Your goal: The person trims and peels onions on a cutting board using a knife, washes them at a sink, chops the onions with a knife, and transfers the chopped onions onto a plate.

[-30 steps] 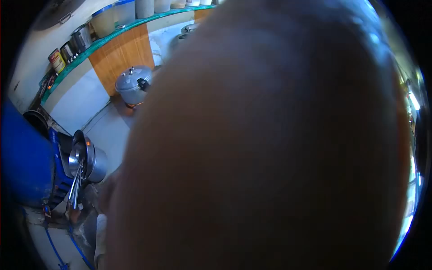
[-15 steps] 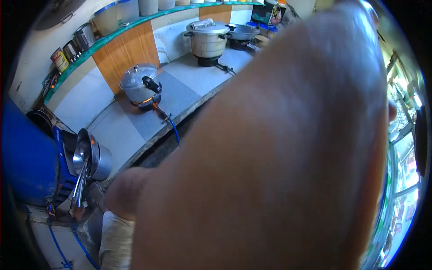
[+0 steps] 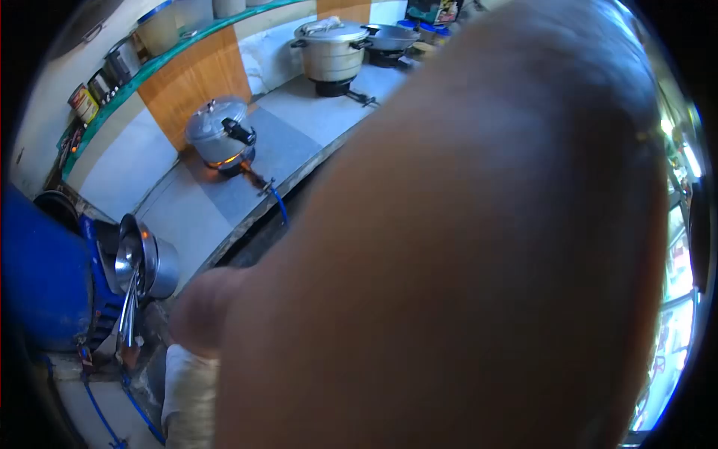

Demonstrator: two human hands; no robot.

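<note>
A bare arm or hand [image 3: 464,247], very near the camera and blurred, fills the middle and right of the view. Whether it belongs to my left or my right side cannot be made out, and no fingers show clearly. A rounded bit of skin [image 3: 200,310] juts out at its lower left, above pale cloth [image 3: 191,389]. Nothing held can be seen. Beyond the arm, a pressure cooker [image 3: 218,127] with a black handle sits over an orange flame on a burner [image 3: 230,163]. Farther back stands a large lidded pot [image 3: 330,56].
A stone counter [image 3: 288,131] runs along the wall under a green-edged shelf [image 3: 168,60] with containers. A wide pan [image 3: 393,39] is at the back. On the left are a blue drum [image 3: 45,277], metal vessels [image 3: 161,266] with ladles, and a blue gas hose [image 3: 279,203].
The counter, cookers and shelf have shifted slightly left and up in view. The near arm or hand covers a little more of the right side and looks darker.
</note>
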